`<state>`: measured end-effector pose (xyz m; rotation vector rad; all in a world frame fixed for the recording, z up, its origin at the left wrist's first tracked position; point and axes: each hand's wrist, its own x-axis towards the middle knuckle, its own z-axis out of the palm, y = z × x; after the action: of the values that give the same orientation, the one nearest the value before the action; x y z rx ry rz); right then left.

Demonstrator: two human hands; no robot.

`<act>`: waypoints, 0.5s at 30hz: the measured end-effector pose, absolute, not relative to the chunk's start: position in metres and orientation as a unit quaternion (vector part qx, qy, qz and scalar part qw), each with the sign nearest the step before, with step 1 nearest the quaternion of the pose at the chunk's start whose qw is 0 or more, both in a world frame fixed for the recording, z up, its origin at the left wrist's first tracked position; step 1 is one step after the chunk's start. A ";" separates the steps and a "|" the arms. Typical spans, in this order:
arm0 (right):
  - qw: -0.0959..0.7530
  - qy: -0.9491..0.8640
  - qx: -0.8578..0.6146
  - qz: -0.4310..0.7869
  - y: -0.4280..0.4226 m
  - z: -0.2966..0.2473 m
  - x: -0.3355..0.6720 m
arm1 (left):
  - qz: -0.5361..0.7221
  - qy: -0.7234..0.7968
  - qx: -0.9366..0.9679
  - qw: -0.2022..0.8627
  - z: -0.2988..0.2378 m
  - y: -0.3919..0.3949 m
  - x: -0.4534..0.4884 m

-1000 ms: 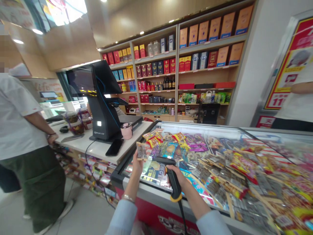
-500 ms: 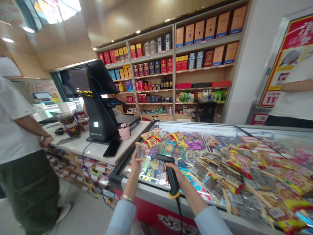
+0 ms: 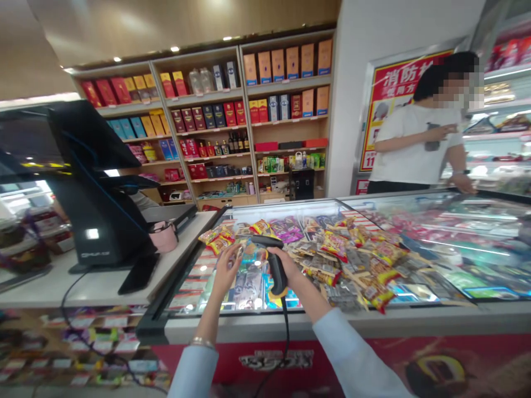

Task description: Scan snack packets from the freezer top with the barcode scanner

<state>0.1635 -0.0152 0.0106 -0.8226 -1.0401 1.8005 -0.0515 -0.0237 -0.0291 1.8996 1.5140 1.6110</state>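
Observation:
My left hand (image 3: 226,265) is raised over the glass lid of the chest freezer (image 3: 290,323). Its fingers pinch a small snack packet (image 3: 238,251), mostly hidden behind them. My right hand (image 3: 288,266) is wrapped round the grip of a black barcode scanner (image 3: 274,264) with a yellow band. The scanner's head points left at the packet, a few centimetres away. Its cable hangs down in front of the freezer. Both hands hover just above a heap of snack packets (image 3: 344,251) lying on the lid.
A black checkout terminal (image 3: 93,193) stands on the white counter (image 3: 83,287) to the left, with a dark phone (image 3: 139,273) and a pink cup (image 3: 164,236) beside it. Shelves of boxes (image 3: 232,116) fill the back wall. A person in a white shirt (image 3: 418,149) stands behind the freezer, at the right.
The view has swung to the right: the person at the left is out of sight, the one at the right now shows. My hands keep the packet and scanner, now closer together.

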 end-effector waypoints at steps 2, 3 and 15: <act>0.461 -0.408 -0.348 0.707 -0.013 0.025 0.195 | 0.529 0.493 0.683 0.103 -0.012 -0.016 -0.012; 0.473 -0.403 -0.360 0.696 -0.012 0.032 0.212 | 0.533 0.488 0.683 0.102 -0.006 -0.011 0.008; 0.604 -0.318 -0.426 0.593 -0.012 0.028 0.382 | 0.571 0.504 0.627 0.163 0.004 0.023 0.171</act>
<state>0.3821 -0.0122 0.0283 -0.9867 -0.7362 1.3723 0.1712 0.0227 0.0036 1.7897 1.4383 1.6277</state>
